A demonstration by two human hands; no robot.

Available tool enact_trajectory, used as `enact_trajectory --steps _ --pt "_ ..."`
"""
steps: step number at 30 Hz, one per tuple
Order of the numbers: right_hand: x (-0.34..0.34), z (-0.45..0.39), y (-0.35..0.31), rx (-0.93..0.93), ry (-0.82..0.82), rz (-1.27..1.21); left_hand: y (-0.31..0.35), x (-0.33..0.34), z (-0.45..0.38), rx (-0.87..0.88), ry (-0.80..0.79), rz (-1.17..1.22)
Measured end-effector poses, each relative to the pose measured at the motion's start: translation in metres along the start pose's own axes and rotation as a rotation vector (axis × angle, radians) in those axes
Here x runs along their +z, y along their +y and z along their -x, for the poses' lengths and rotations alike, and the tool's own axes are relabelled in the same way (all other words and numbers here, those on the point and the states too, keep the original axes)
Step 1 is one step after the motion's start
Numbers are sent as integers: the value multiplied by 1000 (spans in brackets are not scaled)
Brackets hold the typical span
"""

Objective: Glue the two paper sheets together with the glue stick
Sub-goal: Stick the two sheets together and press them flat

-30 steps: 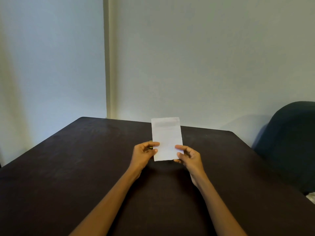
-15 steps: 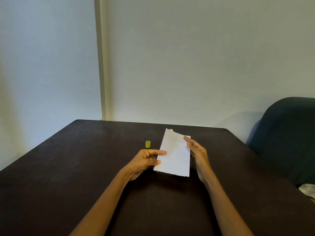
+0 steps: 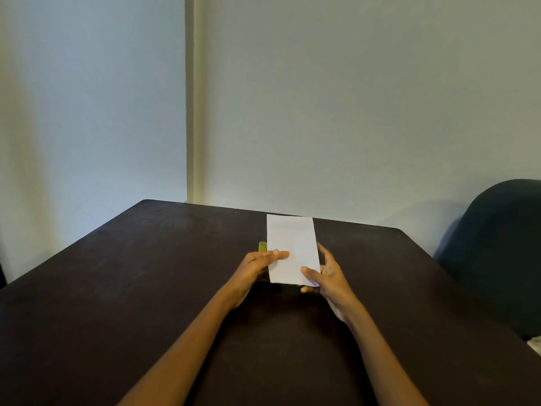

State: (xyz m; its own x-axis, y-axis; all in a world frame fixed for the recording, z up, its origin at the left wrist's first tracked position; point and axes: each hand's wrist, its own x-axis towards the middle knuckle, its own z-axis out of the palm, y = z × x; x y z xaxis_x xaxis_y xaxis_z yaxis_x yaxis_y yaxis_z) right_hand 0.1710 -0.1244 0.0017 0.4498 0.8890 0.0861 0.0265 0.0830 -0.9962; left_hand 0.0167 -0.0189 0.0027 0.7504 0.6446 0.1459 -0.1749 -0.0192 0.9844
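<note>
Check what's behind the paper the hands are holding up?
Behind the paper, the dark table and part of a yellow-green cap show past its left edge. Whatever lies directly behind the sheet is covered, including any second sheet.

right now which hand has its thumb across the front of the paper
The right hand: its thumb lies across the lower front of the paper. The left hand meets the paper's left edge with nearly straight fingers.
</note>
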Motion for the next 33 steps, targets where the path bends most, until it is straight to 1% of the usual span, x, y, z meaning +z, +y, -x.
enact_trajectory --steps 2,6,9,12,15,17,19,23,25,27,29,33 --pt "0 2 -1 6 -45 40 4 -2 0 26 55 90" --pt "3 4 0 27 -184 146 7 -21 -2 108 261 311" --pt "2 4 2 35 -230 144 7 -31 -4 122 317 391" --pt "1 3 3 34 -201 135 8 -36 -5 130 332 563" --pt "-2 1 5 5 -70 122 8 -42 -5 138 321 706" --pt "-4 -1 4 10 24 102 8 -38 -6 127 276 700" --pt "-2 -2 3 24 79 92 7 -30 -6 102 224 631" --pt "3 -2 3 -20 127 93 8 -11 -2 31 65 379" --pt "4 -2 3 -52 135 104 7 -3 2 -27 -21 295" --pt "5 0 2 -66 129 126 8 3 5 -65 -68 231" --pt "7 2 1 -71 83 151 11 5 6 -54 -34 217" --pt "10 4 2 -21 -58 207 16 -7 5 18 169 381"
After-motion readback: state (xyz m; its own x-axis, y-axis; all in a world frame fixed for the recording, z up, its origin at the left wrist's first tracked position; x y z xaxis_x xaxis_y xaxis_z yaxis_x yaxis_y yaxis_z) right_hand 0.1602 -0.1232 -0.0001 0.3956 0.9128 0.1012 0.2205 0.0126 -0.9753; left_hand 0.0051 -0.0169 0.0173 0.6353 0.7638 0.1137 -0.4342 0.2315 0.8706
